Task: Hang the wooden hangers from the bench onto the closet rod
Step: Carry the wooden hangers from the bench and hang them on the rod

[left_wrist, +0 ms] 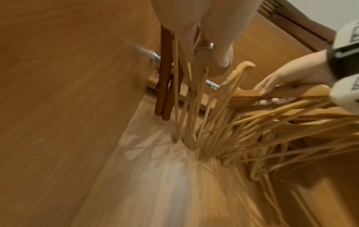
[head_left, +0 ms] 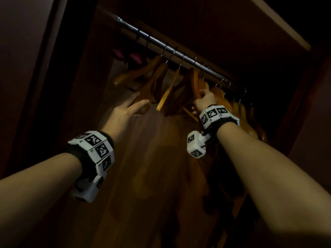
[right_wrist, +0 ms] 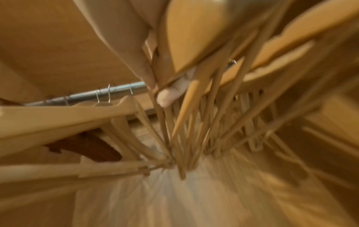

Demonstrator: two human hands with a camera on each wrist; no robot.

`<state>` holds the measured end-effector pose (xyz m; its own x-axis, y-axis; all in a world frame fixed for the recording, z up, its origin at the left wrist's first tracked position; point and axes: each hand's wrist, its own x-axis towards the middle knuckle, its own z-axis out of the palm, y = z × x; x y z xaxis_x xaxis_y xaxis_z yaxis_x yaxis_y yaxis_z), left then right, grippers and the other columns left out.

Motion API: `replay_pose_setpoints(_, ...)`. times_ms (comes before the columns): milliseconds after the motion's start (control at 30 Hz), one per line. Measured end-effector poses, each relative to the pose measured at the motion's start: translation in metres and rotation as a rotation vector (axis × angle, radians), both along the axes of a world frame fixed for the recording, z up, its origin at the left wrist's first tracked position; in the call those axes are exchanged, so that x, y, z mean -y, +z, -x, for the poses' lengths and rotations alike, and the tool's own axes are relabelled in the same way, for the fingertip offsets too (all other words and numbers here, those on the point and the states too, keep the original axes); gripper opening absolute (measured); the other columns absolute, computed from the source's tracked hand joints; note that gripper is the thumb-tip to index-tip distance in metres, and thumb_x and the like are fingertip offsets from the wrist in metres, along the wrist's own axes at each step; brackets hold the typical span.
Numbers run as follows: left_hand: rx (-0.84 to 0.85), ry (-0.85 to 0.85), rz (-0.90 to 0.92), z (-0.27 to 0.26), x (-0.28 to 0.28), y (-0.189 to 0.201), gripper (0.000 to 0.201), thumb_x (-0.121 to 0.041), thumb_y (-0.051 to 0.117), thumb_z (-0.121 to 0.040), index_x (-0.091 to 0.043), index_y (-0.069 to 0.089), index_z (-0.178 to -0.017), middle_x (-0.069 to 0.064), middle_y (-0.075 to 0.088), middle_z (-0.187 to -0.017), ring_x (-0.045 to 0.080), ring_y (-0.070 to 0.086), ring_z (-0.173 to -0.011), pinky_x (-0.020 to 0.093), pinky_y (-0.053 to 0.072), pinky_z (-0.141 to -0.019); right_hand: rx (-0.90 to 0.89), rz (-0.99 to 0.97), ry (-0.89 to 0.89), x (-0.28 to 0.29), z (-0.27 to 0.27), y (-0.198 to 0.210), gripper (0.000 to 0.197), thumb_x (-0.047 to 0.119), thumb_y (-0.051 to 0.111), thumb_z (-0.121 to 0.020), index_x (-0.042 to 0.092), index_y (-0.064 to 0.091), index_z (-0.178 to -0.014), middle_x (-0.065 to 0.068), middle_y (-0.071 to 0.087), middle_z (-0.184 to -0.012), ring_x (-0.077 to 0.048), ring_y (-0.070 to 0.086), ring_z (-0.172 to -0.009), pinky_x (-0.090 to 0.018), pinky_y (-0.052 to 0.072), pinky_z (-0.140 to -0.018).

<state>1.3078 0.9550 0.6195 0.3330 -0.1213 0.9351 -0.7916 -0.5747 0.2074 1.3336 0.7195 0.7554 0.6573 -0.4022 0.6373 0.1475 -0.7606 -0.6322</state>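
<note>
1. Wooden hangers (head_left: 161,77) hang by thin wire hooks on the closet rod (head_left: 172,49), most of them bunched toward the rod's right end
2. They look hard and stiff, and probably light. The smooth wood could slip
3. The right hand (head_left: 204,101) is below the rod, its fingers curled round a hanger (head_left: 197,83) in the bunch
4. The left hand (head_left: 125,111) is below the rod, further left, fingers straight, touching the hangers there and gripping nothing
5. I think the thick wooden shoulder near the hook is the best place to hold
6. The hooks might tangle or slide along the rod

Both hands (head_left: 125,111) (head_left: 205,102) among wooden hangers (head_left: 162,76) under closet rod (head_left: 172,49)
</note>
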Motion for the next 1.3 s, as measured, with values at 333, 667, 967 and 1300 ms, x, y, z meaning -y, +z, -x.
replay_pose_setpoints(333, 0.031, 0.106, -0.039, -0.008, -0.009, -0.003, 0.057, 0.009, 0.060, -0.083, -0.017, 0.052, -0.133, 0.014, 0.042, -0.143, 0.029, 0.046, -0.126, 0.024, 0.041, -0.100, -0.098, 0.137, -0.098, 0.005, -0.006, 0.036, 0.047, 0.002, 0.050, -0.090, 0.015, 0.049, -0.135, -0.014, 0.053, -0.134, -0.032, 0.062, -0.107, -0.039, 0.054, -0.087)
replay_pose_setpoints(667, 0.026, 0.151, -0.043, -0.005, -0.005, -0.003, 0.053, 0.001, 0.060, -0.087, -0.020, 0.051, -0.134, 0.011, 0.040, -0.145, 0.031, 0.043, -0.129, 0.023, 0.035, -0.099, -0.231, 0.270, -0.177, 0.005, 0.012, 0.033, 0.058, 0.012, 0.057, -0.089, 0.018, 0.036, -0.144, -0.011, 0.049, -0.137, -0.031, 0.054, -0.118, -0.036, 0.048, -0.096)
replay_pose_setpoints(967, 0.034, 0.079, -0.001, 0.001, -0.001, -0.003, 0.055, 0.016, 0.057, -0.082, -0.009, 0.053, -0.131, 0.019, 0.040, -0.143, 0.032, 0.045, -0.126, -0.003, 0.019, -0.093, -0.136, 0.226, -0.049, -0.009, 0.041, 0.001, 0.052, 0.016, 0.055, -0.091, 0.015, 0.039, -0.141, -0.011, 0.047, -0.137, -0.028, 0.052, -0.119, -0.034, 0.046, -0.098)
replay_pose_setpoints(1300, -0.001, 0.093, 0.116, 0.021, 0.054, -0.029, 0.055, -0.004, 0.050, -0.092, -0.022, 0.037, -0.142, 0.004, 0.018, -0.156, 0.030, 0.034, -0.133, 0.040, 0.045, -0.091, -0.167, 0.073, 0.103, 0.001, 0.104, -0.057, 0.060, 0.047, 0.054, -0.089, 0.014, 0.040, -0.137, -0.002, 0.062, -0.095, -0.020, 0.068, -0.083, -0.037, 0.058, -0.079)
